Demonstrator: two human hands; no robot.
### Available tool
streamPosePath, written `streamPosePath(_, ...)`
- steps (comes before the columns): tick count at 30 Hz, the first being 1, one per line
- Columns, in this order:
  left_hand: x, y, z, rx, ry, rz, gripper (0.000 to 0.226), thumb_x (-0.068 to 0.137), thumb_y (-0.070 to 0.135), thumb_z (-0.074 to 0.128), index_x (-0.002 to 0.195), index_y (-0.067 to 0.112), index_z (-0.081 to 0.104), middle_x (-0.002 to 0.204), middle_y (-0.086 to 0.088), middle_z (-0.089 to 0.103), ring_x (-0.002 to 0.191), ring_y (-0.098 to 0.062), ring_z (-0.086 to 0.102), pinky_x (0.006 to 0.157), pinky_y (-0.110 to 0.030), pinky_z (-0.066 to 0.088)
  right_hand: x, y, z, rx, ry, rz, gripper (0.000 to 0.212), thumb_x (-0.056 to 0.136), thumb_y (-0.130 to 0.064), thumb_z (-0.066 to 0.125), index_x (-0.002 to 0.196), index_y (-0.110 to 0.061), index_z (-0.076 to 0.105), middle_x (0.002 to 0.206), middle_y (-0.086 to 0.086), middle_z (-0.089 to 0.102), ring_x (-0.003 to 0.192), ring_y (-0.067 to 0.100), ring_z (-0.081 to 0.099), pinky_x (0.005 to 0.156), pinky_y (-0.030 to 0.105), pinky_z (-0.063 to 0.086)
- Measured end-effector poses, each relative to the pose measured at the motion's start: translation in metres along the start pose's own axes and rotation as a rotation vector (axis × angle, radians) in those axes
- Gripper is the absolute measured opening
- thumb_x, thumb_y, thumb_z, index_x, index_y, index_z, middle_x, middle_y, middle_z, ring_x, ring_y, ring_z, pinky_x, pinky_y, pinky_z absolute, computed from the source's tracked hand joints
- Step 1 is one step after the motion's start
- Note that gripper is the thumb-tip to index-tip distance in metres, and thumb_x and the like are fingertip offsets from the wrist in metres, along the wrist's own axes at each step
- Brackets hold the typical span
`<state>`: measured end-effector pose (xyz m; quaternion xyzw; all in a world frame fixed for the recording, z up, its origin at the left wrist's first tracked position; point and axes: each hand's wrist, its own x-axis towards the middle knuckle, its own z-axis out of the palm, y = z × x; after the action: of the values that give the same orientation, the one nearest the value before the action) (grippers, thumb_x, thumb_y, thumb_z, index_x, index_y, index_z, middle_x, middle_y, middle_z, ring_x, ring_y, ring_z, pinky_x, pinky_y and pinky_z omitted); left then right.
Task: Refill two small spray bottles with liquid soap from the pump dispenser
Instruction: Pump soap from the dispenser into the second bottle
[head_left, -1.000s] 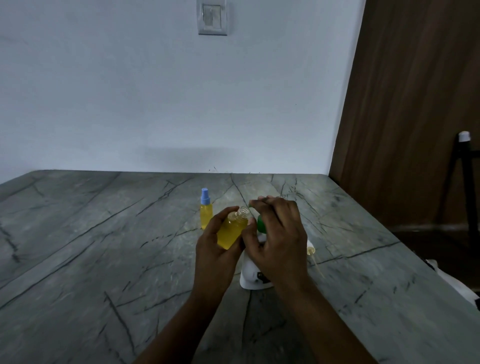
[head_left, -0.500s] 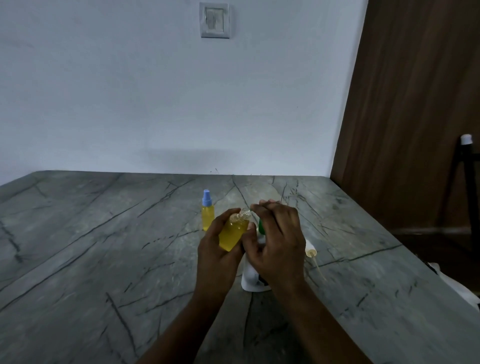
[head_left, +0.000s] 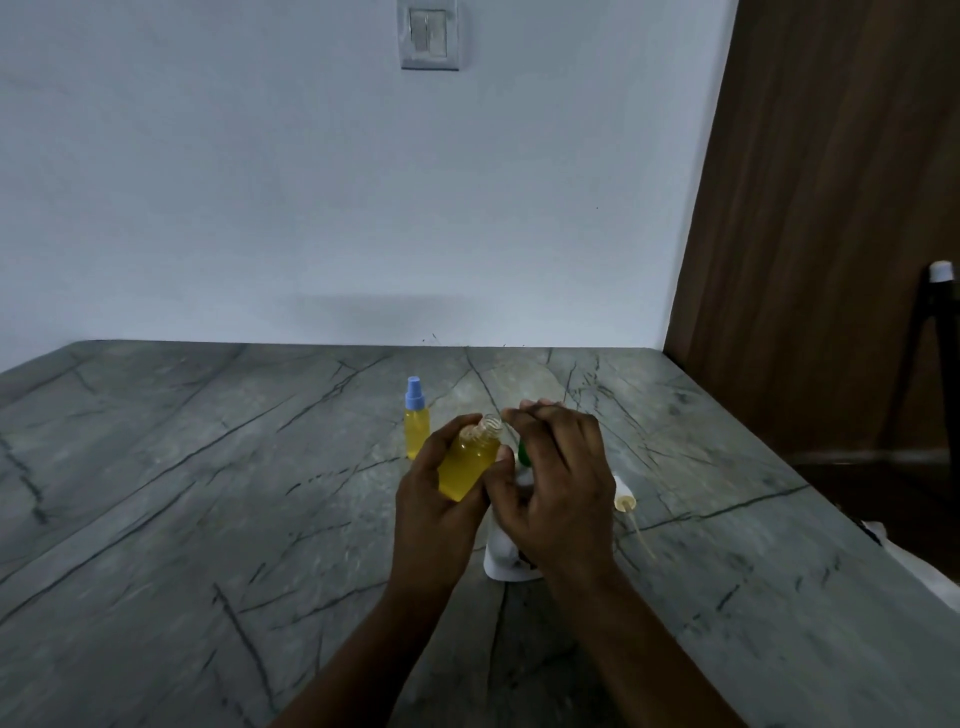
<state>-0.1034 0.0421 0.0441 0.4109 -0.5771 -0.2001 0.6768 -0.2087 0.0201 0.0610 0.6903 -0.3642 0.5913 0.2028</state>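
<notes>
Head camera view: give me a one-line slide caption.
Left hand holds an uncapped yellow spray bottle tilted toward the pump dispenser under the right hand; a capped bottle stands behind.

Table (head_left: 208, 493) grey, dark-veined marble — capped bottle (head_left: 417, 434) yellow, blue cap; held bottle (head_left: 467, 462) yellow — dispenser (head_left: 501, 558) white.

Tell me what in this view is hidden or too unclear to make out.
1. Head view: pump dispenser, its head and spout covered by the right hand.
2. Head view: any soap entering the open bottle in the left hand, hidden by that hand.
3. White object, cut by right edge.
</notes>
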Motion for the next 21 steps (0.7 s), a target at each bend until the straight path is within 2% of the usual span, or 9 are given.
streamPosePath(12, 0.0007, -0.0009, 0.0, 0.029, -0.003, 0.018, 0.04, 0.08, 0.027, 0.068, 0.118, 0.016, 0.059, 0.105, 0.004, 0.069, 0.092, -0.004, 0.065, 0.074, -0.013, 0.05, 0.0038, 0.0004, -0.0043, -0.002, -0.02, -0.012, 0.032, 0.082, -0.021, 0.053, 0.103, -0.002, 0.068, 0.1, 0.012, 0.065, 0.101, 0.021, 0.051, 0.085, 0.021, 0.04)
streamPosePath(15, 0.0003, 0.0006, -0.0002, 0.007, 0.003, 0.013, 0.036, 0.08, 0.022, 0.067, 0.116, 0.018, 0.059, 0.101, 0.008, 0.069, 0.091, -0.002, 0.065, 0.073, -0.011, 0.049, 0.0032, -0.001, -0.0025, 0.004, -0.002, -0.003, 0.032, 0.082, -0.021, 0.053, 0.101, -0.002, 0.069, 0.099, 0.012, 0.065, 0.101, 0.02, 0.051, 0.086, 0.02, 0.039)
streamPosePath(21, 0.0009, -0.0002, -0.0005, -0.005, -0.009, 0.009, 0.037, 0.079, 0.027, 0.066, 0.115, 0.022, 0.058, 0.105, 0.019, 0.067, 0.092, -0.001, 0.065, 0.073, -0.011, 0.049, 0.0025, -0.0018, 0.0025, 0.0, 0.038, -0.002, 0.03, 0.081, -0.02, 0.053, 0.097, -0.001, 0.07, 0.096, 0.012, 0.066, 0.098, 0.019, 0.051, 0.085, 0.02, 0.039)
